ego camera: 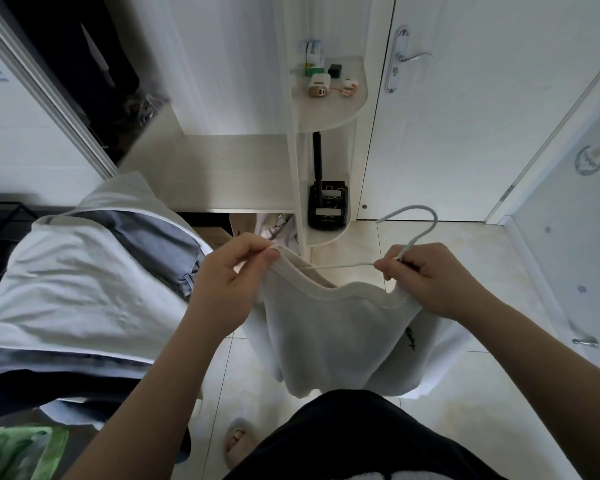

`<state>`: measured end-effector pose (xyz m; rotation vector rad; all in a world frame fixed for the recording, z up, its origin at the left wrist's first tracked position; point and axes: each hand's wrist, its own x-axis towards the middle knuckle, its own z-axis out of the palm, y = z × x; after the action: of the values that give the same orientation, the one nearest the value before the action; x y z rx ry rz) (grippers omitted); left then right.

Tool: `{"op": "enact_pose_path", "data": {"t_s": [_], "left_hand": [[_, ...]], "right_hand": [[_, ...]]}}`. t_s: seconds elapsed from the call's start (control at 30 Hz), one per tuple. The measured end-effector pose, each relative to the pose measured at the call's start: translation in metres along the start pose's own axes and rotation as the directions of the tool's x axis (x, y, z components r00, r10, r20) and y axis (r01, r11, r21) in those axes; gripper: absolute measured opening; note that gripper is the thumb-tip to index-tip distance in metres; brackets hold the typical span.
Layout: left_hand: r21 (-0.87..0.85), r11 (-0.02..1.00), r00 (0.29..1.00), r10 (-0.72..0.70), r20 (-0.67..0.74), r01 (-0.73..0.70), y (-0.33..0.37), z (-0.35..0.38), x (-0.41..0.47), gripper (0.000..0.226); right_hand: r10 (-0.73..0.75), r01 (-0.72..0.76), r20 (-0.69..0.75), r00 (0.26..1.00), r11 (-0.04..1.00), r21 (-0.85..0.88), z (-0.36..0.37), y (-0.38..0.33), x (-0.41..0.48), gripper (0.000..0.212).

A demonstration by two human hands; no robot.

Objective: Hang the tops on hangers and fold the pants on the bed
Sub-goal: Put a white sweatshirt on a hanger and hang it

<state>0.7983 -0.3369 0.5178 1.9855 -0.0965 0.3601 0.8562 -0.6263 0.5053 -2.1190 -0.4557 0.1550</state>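
1. White top [333,334]: held up in mid-air before the body, over the floor tiles [465,341] and just beside the bed [66,299]; neckline spread wide, the rest hanging straight down.
2. Hanger [417,237]: thin and pale, hook uppermost; one arm stretched across the neck opening toward the far shoulder of the top, its end hidden under the cloth.
3. Left hand [229,275]: pinching the top's edge at the shoulder between thumb and fingertips, lifting it up and outward.
4. Right hand [430,278]: fingers curled round the hanger just below the hook, with the near side of the neckline bunched against it; cannot tell whether the cloth is pinched too or only draped there.
5. Step in hand, as a judgement: hanging a top, about midway, with the hanger inside the neck but neither shoulder seated.
6. Next move, likely: draw the left shoulder over the arm's end, settle the right shoulder likewise, go gently so the neck does not stretch, then carry it to a rail, perhaps in the open wardrobe [84,64] at upper left.
7. On the bed: blue jeans [163,244] lying loose on the white sheet, seemingly unfolded, so probably left to do.
8. Further out: corner shelf [340,112] with small items, and a white door [465,98] behind.
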Motion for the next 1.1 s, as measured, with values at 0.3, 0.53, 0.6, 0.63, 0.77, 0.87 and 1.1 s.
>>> {"op": "enact_pose_path", "data": {"t_s": [0.3, 0.53, 0.6, 0.63, 0.77, 0.87, 1.1], "left_hand": [[0.497, 0.820, 0.942, 0.143, 0.303, -0.285, 0.003, -0.014, 0.028, 0.015], [0.433, 0.885, 0.978, 0.206, -0.038, -0.170, -0.003, -0.033, 0.035, 0.012], [0.430, 0.891, 0.974, 0.205, -0.099, -0.144, -0.004, -0.041, 0.036, 0.011], [0.437, 0.888, 0.971, 0.210, -0.114, -0.141, -0.004, -0.044, 0.036, 0.010], [0.458, 0.870, 0.956, 0.266, -0.123, -0.183, -0.003, -0.046, 0.039, 0.009], [0.485, 0.842, 0.942, 0.321, -0.101, -0.235, -0.002, -0.044, 0.040, 0.008], [0.538, 0.781, 0.919, 0.394, -0.029, -0.318, -0.003, -0.042, 0.041, 0.008]], "right_hand": [[-0.096, 0.116, -0.155, 0.983, 0.985, 0.127, 0.000, -0.023, 0.015, 0.024], [-0.013, 0.002, 0.046, 0.999, 0.972, 0.235, -0.030, -0.015, 0.032, 0.012], [0.016, -0.025, 0.050, 0.999, 0.983, 0.180, -0.041, -0.011, 0.035, 0.013], [0.039, -0.046, 0.051, 0.998, 0.989, 0.144, -0.046, -0.008, 0.036, 0.017], [0.289, -0.296, 0.141, 0.947, 0.955, 0.029, -0.052, -0.005, 0.045, 0.054], [0.354, -0.368, 0.294, 0.888, 0.930, -0.008, -0.052, -0.007, 0.054, 0.044], [0.362, -0.403, 0.664, 0.654, 0.910, -0.099, -0.049, -0.007, 0.061, 0.024]]}}
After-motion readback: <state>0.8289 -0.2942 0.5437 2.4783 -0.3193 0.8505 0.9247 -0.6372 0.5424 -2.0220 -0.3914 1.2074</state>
